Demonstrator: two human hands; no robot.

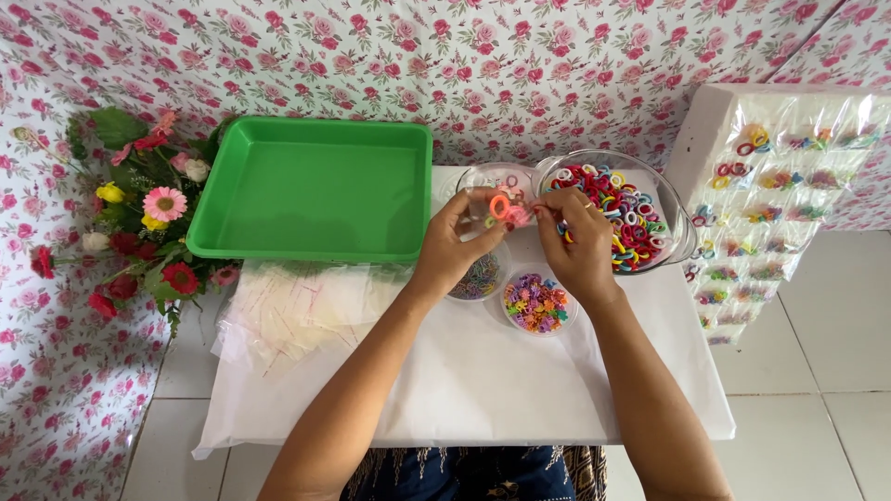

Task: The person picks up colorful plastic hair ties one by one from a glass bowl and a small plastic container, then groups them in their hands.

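My left hand (pixel 455 249) and my right hand (pixel 577 243) meet above the white table (pixel 483 390), pinching a small clear bag (pixel 497 199) together. An orange hair ring (pixel 500 206) and something pink sit at the bag between my fingertips. Just to the right stands a clear glass bowl (pixel 670 199) full of several colourful hair rings. Below my hands are two small round cups: one with thin coloured clips (pixel 481 278), one with tiny flower-shaped pieces (pixel 536 304).
An empty green tray (pixel 316 190) lies at the table's back left. A pile of clear plastic bags (pixel 297 311) sits in front of it. Artificial flowers (pixel 139 223) stand at the left. A white board (pixel 770 195) with hanging filled packets leans at the right.
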